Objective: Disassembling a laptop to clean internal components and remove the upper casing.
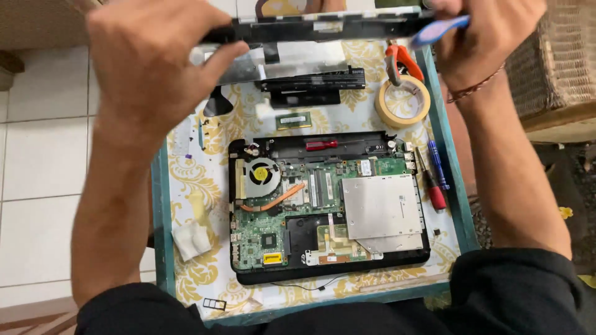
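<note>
Your left hand (146, 59) is clamped on the left end of a long black laptop panel (310, 28), thumb pressed to its near face, and lifts that end clear of the table (158, 211). Beneath, a white cloth wad (191, 240) lies near the table's left edge on the yellow-patterned cover. At centre sits the opened laptop base (329, 211): round fan (259, 172), copper heat pipe (276, 200), green circuit board, flat silver drive cover (380, 208). A red-handled screwdriver (321, 145) rests across its rear edge. A black battery bar (313, 80) and a small memory module (293, 120) lie behind it, directly under the raised panel. Right of these sit a roll of tan tape (403, 102), orange-handled pliers (400, 60), and two screwdrivers (434, 177), red and blue. Your right hand (487, 37) grips the panel's right end and pinches a blue plastic pry tool (437, 30) against it.
</note>
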